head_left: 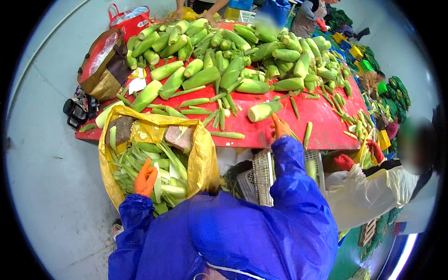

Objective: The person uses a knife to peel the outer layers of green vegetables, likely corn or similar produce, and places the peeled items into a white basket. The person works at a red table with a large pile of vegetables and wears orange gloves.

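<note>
My left hand (146, 179), in an orange glove, is over a yellow sack (205, 161) of green corn husks (175, 163). Its fingers are parted, and a pale husk strip (157, 184) lies right beside them. On the red table's front part, my right hand (281, 127), also gloved in orange, reaches toward a trimmed corn ear (262, 112) still in its green husk. Its fingers are stretched out just at the ear's near side; whether they touch it I cannot tell. A big heap of husked-in corn ears (228, 74) covers the table behind.
Stone blocks (179, 138) rest at the sack's far side. White plastic crates (262, 177) stand below the red table (322, 128). A brown bag (105, 70) is at the left. Across the table are a person's hands (210, 17); at the right, a co-worker's red gloves (345, 161).
</note>
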The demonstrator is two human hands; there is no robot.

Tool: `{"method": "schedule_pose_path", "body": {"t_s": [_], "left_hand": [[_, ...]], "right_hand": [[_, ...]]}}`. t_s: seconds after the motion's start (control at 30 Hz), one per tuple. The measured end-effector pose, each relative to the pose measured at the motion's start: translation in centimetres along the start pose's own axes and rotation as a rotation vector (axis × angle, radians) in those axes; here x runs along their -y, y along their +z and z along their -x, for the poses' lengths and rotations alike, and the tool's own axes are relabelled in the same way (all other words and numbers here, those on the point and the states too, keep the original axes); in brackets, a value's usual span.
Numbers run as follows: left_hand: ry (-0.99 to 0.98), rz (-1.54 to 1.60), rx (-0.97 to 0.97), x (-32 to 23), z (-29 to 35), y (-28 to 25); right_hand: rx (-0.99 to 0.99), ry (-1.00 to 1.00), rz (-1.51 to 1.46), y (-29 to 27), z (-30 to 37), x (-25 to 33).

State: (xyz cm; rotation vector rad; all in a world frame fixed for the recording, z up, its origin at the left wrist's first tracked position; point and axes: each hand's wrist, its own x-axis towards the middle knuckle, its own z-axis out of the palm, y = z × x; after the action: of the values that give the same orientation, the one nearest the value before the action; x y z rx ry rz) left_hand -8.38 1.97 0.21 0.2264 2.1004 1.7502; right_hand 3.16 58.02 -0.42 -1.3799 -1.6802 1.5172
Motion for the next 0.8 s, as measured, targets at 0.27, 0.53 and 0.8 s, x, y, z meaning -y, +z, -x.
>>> {"method": "schedule_pose_path", "body": {"t_s": [0.27, 0.53, 0.8], "left_hand": [[-0.166, 0.021, -0.170, -1.0, 2.8, 0.7], [-0.097, 0.383, -0.012, -5.2, -1.3, 3.3], [-0.277, 1.320, 0.303, -2.9, -2.8, 5.9]], "right_hand": [[-0.005, 0.186, -0.080, 6.2, -9.0, -2.4], [0.630, 0.114, -0.378, 10.5, 8.1, 5.4], [1.280, 0.019, -0.005, 14.2, 25.6, 6.9]]}}
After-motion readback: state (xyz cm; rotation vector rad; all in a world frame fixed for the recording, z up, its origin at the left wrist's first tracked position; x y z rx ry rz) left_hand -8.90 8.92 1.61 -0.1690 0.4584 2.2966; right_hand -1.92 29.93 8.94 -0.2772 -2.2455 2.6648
